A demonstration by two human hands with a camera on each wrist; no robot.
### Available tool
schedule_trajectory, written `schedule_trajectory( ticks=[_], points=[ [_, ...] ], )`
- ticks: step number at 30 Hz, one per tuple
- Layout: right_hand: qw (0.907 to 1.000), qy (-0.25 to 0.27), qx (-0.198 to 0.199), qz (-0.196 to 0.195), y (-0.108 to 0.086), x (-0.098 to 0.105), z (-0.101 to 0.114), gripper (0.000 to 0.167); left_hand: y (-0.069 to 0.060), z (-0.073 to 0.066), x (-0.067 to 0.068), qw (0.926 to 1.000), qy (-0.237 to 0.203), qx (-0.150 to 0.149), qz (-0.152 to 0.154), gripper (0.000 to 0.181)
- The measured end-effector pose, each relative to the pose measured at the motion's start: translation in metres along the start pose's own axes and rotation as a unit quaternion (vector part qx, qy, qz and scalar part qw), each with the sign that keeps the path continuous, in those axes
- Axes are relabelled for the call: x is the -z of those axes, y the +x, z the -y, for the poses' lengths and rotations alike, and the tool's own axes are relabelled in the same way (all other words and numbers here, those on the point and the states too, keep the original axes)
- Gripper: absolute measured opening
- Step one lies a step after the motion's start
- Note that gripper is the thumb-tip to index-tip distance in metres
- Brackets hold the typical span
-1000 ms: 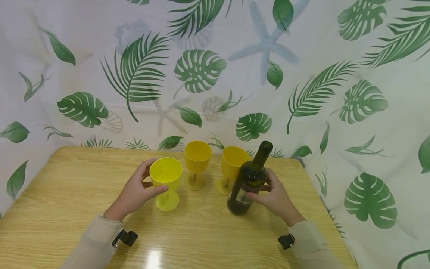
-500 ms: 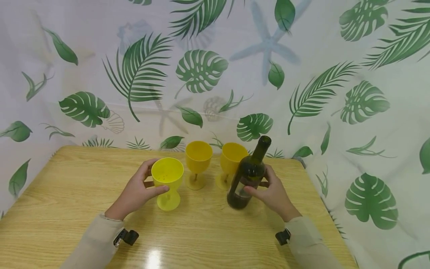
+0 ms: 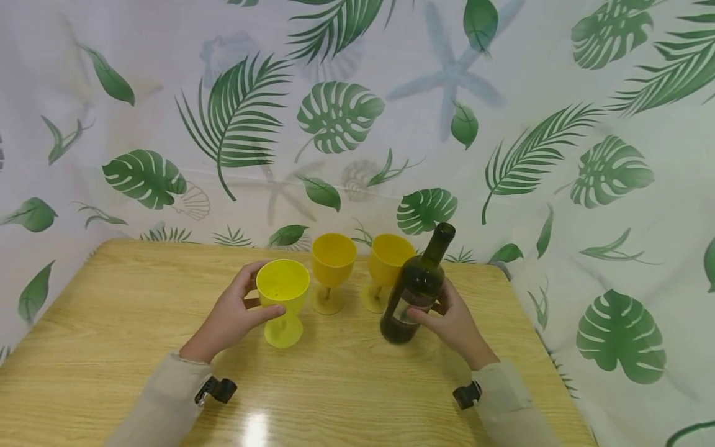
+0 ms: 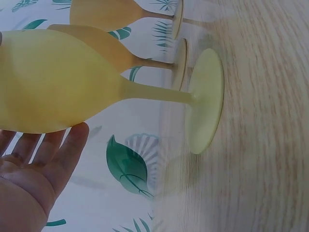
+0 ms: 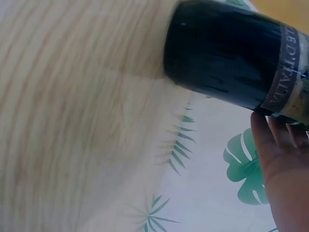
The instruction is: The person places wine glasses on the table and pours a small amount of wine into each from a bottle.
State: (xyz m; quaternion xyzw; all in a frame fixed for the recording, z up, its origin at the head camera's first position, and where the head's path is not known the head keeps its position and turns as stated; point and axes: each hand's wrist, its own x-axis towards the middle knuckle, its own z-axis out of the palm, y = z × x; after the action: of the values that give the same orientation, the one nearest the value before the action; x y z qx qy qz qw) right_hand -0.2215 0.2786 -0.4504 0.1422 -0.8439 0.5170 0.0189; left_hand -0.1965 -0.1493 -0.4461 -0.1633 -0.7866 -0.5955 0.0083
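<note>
The left hand (image 3: 237,316) grips the bowl of a bright yellow goblet (image 3: 283,292) from the left, thumb across its front. In the left wrist view the goblet's foot (image 4: 206,101) appears to stand on the wood. The right hand (image 3: 455,323) holds a dark wine bottle (image 3: 416,285) around its labelled body; the bottle leans to the right at its neck. In the right wrist view the fingers (image 5: 273,133) lie against the bottle (image 5: 222,53) near the label; whether its base touches the table is unclear.
Two darker yellow goblets stand behind, one in the middle (image 3: 333,261) and one (image 3: 385,261) partly behind the bottle. The wooden table (image 3: 335,397) ends at a leaf-patterned cloth (image 3: 346,49) behind and to the right.
The bottle and right hand have moved slightly back, away from the person. The left hand keeps its grip on the front goblet, and the view has shifted slightly.
</note>
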Motion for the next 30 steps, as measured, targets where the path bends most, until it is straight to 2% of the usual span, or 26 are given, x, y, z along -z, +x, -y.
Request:
schedule_trajectory(
  ticks=[7,14,19,24,30],
  points=[
    [0.9999,-0.001,0.000,-0.013,0.000,-0.004,0.000,0.076,-0.001,0.002,0.000,1.0000,-0.003,-0.001,-0.006,0.080],
    [0.9997,0.018,0.009,-0.010,0.000,-0.012,0.004,0.084,-0.002,0.001,-0.002,0.9999,-0.007,0.002,-0.016,0.081],
    [0.9995,0.026,0.008,-0.019,0.001,-0.015,0.004,0.080,-0.001,0.001,-0.003,0.9997,-0.003,0.004,-0.022,0.080],
    [0.9995,0.010,0.000,-0.028,0.001,-0.014,0.003,0.075,-0.002,0.000,-0.005,0.9995,0.002,0.010,-0.028,0.080],
    [0.9995,-0.001,-0.005,-0.030,0.000,-0.013,0.001,0.073,-0.001,0.000,-0.004,0.9996,0.014,0.003,-0.024,0.092]
  ],
)
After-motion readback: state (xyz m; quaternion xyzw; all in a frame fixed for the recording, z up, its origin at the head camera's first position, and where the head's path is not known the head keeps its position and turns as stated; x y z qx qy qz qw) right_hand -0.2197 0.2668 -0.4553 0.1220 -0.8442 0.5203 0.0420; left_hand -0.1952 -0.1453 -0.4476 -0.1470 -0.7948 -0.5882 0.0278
